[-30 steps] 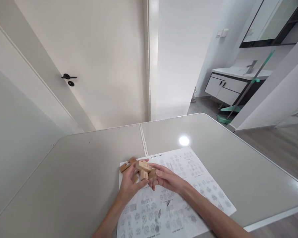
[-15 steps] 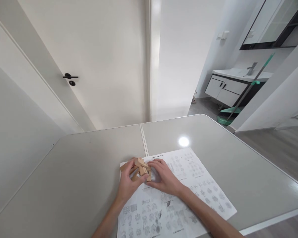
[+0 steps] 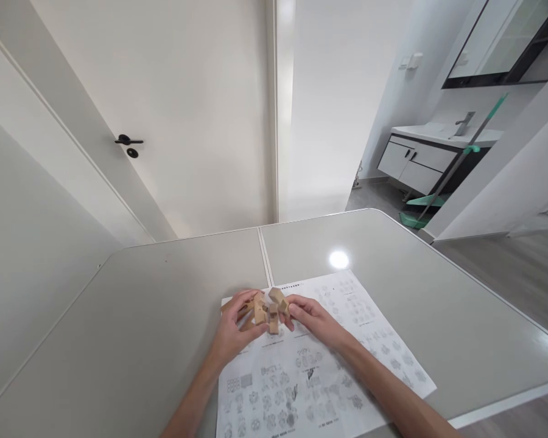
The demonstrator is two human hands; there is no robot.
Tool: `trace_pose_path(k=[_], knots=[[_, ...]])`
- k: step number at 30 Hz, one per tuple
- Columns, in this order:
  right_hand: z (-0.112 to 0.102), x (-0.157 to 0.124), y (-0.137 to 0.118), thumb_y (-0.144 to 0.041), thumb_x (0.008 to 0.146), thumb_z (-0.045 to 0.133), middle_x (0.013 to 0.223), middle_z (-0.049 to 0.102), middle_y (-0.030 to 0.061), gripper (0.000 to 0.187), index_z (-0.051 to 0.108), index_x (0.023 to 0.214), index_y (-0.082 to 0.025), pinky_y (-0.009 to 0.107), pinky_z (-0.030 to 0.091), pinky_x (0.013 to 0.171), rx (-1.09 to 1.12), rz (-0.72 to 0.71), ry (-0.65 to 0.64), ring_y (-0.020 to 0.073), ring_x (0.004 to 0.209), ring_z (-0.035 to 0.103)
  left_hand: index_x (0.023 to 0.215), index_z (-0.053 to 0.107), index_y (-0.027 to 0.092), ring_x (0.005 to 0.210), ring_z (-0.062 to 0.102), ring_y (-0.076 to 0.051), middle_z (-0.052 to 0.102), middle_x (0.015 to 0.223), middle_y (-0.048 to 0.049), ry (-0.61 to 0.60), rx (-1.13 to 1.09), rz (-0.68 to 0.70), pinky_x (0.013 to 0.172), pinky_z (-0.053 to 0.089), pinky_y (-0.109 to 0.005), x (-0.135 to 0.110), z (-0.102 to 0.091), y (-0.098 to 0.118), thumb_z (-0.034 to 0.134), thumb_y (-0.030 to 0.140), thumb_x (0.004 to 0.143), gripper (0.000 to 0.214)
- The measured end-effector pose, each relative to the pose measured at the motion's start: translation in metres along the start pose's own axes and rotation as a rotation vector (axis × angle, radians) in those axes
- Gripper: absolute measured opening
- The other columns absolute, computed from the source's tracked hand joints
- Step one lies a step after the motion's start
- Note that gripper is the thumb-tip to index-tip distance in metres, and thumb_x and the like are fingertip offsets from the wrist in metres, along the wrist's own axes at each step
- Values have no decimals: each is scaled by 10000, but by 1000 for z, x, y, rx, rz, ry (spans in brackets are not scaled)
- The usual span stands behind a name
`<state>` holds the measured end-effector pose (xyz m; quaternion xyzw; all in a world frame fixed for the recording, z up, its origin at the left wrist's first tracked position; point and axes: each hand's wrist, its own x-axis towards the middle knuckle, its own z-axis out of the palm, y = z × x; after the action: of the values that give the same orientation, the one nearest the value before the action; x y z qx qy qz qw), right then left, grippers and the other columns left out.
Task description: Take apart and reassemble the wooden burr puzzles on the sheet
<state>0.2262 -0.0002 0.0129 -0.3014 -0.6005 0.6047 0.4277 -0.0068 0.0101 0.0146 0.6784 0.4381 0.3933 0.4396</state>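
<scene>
My left hand [image 3: 231,334] is closed around several notched wooden puzzle pieces [image 3: 260,309], its fingers over the top and its thumb along the near side. One small upright piece [image 3: 273,323] stands at the tip of that thumb. To the right, my right hand [image 3: 314,319] pinches a tilted, notched wooden piece [image 3: 278,298] between thumb and fingers. Whether this piece touches those in the left hand I cannot tell. Beneath both hands lies a large white sheet [image 3: 319,407] printed with rows of small puzzle drawings. My left fingers partly hide the pieces at the far left.
The grey table [image 3: 119,340] has a seam running to its far edge, and a light reflects off its surface. Beyond it is a closed white door [image 3: 205,121] with a black handle. A washbasin cabinet [image 3: 415,161] and a green broom [image 3: 470,149] stand back right.
My right hand has drawn a wooden piece a little up and right, away from the group, and its grip has turned. The left hand stays nearly in place, its pieces slightly turned.
</scene>
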Motion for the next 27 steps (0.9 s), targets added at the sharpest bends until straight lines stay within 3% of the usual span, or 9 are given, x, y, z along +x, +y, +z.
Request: trace_pose_path(k=[4,6,10,15,21,27], knots=[[-7,2,6,-603,996,508,738,518,-7,445,659,1131,-207,325,455,776,-58,25,201,174,723,504,1267,614,284,1309,533,-298,576,1367,-87,-13,254,84,1108,468,-493,3,-12,4,782,353,806,495],[-7,4,10,-603,993,501,692,466,-22,441,657,1083,-200,303,432,713,-96,63,247,170,697,481,1225,633,289,1364,458,-326,573,1383,-87,-55,405,156,1134,422,-525,4,-15,5,812,341,762,499],[-4,4,15,-482,1001,485,694,467,-24,344,599,844,-198,271,360,606,-245,104,277,149,648,428,1171,648,295,1422,361,-367,506,1478,-79,-167,559,193,1134,390,-549,2,-16,2,835,318,699,509],[-1,3,19,-288,950,498,689,509,-21,225,539,743,-207,275,334,580,-582,36,214,148,623,430,1288,621,332,1461,285,-404,435,1560,-65,-232,679,224,1133,352,-590,-3,-11,0,764,244,704,608],[3,4,29,-368,1008,493,789,638,19,215,619,930,-213,292,405,600,-714,-42,209,165,640,530,1520,429,411,1492,227,-421,333,1641,-42,-267,765,244,1151,302,-626,-4,-13,-4,715,219,747,847],[3,5,38,-394,1047,461,979,663,55,231,628,1066,-235,317,467,670,-766,-70,246,182,710,600,1573,350,371,1506,207,-433,309,1651,-85,-241,758,230,1181,274,-636,-1,-24,-15,816,457,746,954]])
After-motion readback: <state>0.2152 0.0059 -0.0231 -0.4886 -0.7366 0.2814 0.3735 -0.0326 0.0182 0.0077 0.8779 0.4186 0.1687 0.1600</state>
